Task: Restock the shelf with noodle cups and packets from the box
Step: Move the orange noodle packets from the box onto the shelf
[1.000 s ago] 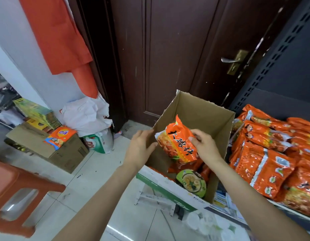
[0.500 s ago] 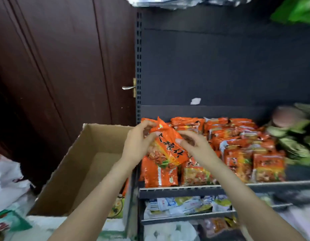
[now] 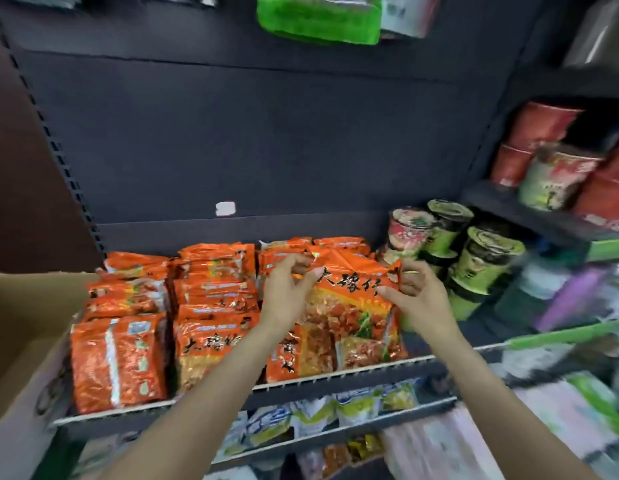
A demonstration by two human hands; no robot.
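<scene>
The left hand [image 3: 287, 292] and right hand [image 3: 417, 299] are each pinching a top corner of an orange noodle packet [image 3: 349, 299], holding it upright over the rightmost row of matching packets [image 3: 211, 306] on the shelf [image 3: 336, 374]. Green and red noodle cups [image 3: 450, 244] are standing just beside it, to the right. The cardboard box [image 3: 20, 327] is sitting at the left edge.

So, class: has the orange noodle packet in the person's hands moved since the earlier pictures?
Yes. The orange noodle packet, gripped by the left hand and right hand, went rightward from above the cardboard box to over the shelf.
</scene>
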